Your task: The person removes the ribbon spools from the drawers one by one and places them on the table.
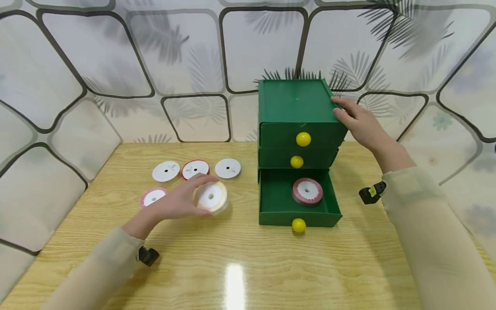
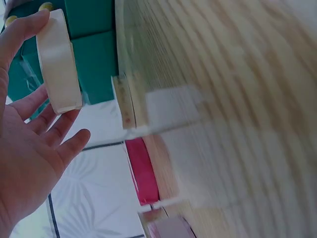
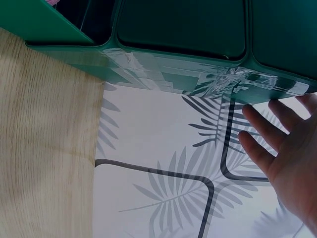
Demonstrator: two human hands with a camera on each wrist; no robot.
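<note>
My left hand (image 1: 180, 199) pinches a spool of cream ribbon (image 1: 211, 197) between thumb and fingers, above the table. In the left wrist view its cream edge (image 2: 58, 62) faces the camera. At the right, my right hand (image 1: 360, 122) touches the top right edge of a green drawer box (image 1: 294, 101) with loosely extended fingers; the right wrist view has these fingers (image 3: 265, 129) beside the box's taped side. The bottom drawer (image 1: 277, 198) is pulled out and holds a spool of pink ribbon (image 1: 307, 191). The two drawers above it are shut.
Behind my left hand stand a red-edged spool (image 1: 195, 168) and two white-faced spools, one left (image 1: 166, 171) and one right (image 1: 227, 168). A pink-edged spool (image 1: 153, 196) is partly hidden by that hand. A patterned wall covering (image 1: 193, 64) backs the wooden table (image 1: 248, 254).
</note>
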